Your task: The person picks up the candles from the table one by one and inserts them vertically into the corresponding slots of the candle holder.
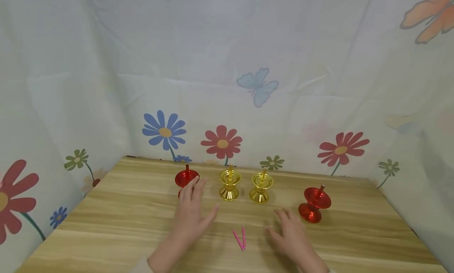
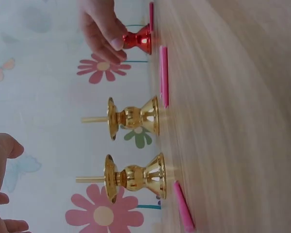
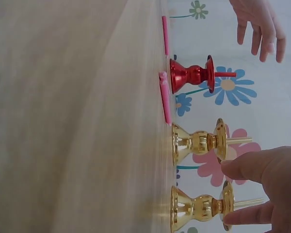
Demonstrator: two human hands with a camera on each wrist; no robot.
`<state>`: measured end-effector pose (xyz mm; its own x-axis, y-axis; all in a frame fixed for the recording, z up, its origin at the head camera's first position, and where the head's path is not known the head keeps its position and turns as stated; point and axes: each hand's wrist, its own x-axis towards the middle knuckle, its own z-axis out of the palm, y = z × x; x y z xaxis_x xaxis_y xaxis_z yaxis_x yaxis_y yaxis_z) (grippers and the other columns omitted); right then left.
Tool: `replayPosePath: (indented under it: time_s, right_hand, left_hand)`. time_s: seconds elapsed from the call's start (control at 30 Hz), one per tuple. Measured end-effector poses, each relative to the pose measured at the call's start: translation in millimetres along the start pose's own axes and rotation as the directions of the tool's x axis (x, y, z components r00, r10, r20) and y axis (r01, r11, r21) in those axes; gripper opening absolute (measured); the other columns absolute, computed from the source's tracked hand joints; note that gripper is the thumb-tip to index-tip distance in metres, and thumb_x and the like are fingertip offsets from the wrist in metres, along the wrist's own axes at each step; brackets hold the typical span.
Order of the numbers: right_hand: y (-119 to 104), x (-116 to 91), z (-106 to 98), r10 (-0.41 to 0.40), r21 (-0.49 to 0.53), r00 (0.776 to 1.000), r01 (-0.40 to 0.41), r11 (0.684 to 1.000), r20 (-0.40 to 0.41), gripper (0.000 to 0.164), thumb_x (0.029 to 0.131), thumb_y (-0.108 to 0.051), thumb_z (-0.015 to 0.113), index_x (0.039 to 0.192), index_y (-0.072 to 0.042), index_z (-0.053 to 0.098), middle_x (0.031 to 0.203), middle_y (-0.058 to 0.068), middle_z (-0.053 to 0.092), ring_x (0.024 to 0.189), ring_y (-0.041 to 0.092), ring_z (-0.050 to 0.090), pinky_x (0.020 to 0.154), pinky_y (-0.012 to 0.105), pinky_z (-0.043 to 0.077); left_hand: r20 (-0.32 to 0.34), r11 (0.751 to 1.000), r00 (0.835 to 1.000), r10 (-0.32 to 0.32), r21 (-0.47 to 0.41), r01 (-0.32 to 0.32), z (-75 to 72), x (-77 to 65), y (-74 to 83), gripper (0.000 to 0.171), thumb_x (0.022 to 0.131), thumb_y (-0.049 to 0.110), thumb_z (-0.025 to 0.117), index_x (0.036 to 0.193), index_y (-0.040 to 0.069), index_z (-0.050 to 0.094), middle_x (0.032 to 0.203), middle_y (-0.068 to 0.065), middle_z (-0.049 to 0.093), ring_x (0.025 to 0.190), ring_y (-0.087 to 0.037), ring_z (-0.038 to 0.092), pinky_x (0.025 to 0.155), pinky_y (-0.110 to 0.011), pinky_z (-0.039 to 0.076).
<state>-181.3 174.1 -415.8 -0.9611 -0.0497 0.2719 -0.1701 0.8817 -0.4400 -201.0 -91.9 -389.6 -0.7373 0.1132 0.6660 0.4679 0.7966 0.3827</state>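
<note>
Fingers parted and holding nothing, the left grip (image 1: 189, 217) and right grip (image 1: 292, 233) hover over the desk (image 1: 120, 210); between them we see slim pink sticks (image 1: 244, 237) meeting in a V. Shiny gold stands (image 1: 228, 193) rise beyond, a red stand (image 1: 184, 177) behind the left fingers, a twin red stand (image 1: 310, 213) near the right. Wood stretches leftward to the edge.
</note>
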Motion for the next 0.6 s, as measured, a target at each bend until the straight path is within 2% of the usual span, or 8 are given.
replayPosePath:
  time_s: [0.27,0.5,0.6]
  right_hand:
    - [4,1,-2,0.028,-0.040,1.000,-0.028,0.999,-0.005,0.053,0.080,-0.031,0.073,0.121,-0.001,0.059,0.117,0.022,0.058,0.109,0.040,0.053,0.089,0.058,0.044]
    - [9,3,-3,0.039,-0.074,0.999,-0.039,0.996,-0.002,0.051,0.078,-0.030,0.075,0.115,0.002,0.061,0.108,0.021,0.061,0.101,0.040,0.055,0.083,0.056,0.047]
    - [11,4,-4,0.048,-0.095,0.999,-0.047,0.994,0.008,0.050,0.078,-0.031,0.074,0.114,0.002,0.061,0.105,0.021,0.062,0.097,0.040,0.057,0.079,0.055,0.048]
  left_hand:
    - [-0.053,0.999,0.997,-0.051,-0.020,0.050,-3.6,3.4,-11.2,0.077,0.076,0.023,0.078,0.139,0.006,0.038,0.139,-0.020,0.038,0.125,-0.037,0.040,0.098,-0.056,0.042]
    - [-0.145,0.996,0.985,-0.091,-0.036,0.087,-2.5,8.9,-26.9,0.071,0.074,0.017,0.079,0.132,-0.001,0.042,0.131,-0.025,0.046,0.117,-0.039,0.044,0.087,-0.056,0.049]
    - [-0.181,0.995,0.978,-0.101,-0.038,0.095,-2.4,11.5,-34.7,0.068,0.074,0.016,0.078,0.130,-0.003,0.042,0.124,-0.025,0.048,0.112,-0.039,0.046,0.085,-0.055,0.048]
